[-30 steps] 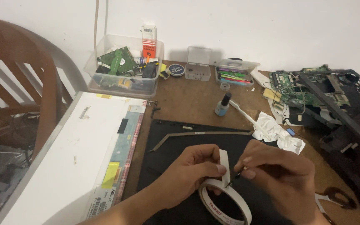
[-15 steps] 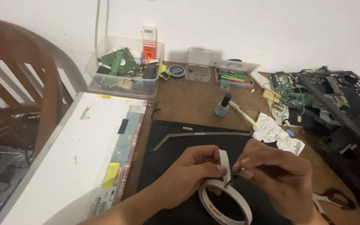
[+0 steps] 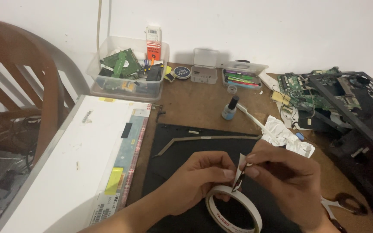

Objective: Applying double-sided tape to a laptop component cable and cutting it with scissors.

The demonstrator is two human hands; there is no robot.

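Two bare hands over a black mat, left hand gripping a white tape roll, right hand pinching its lifted free end, scissors near the right wrist

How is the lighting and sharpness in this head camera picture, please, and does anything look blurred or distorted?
Head view: soft, even indoor light, no harsh glare; faint shadows fall behind the clear plastic boxes on the white wall. The left hand, right hand and white tape roll are fairly sharp. The wooden chair bows slightly at the edge; the scissors are cropped.
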